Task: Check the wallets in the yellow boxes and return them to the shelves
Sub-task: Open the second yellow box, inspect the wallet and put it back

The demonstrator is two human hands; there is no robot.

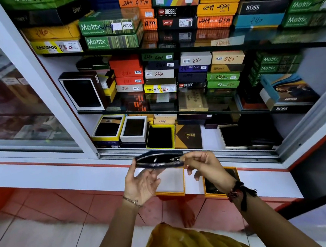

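A dark blue zip wallet (158,159) is held level above the white counter ledge, its zip gaping so the black inside shows. My left hand (139,183) supports its left end from below. My right hand (201,162) pinches the zip pull at its right end. Below the wallet lies an open yellow box (171,190) with a white lining. A second yellow box part (220,181) with a dark inside lies to its right, partly hidden by my right wrist.
The open glass cabinet holds shelves (170,48) stacked with many wallet boxes. On the bottom shelf stand several open boxes, one with a yellow rim (160,136), and a bare white patch (210,138). A sliding glass door (16,97) is at left. Red floor tiles lie below.
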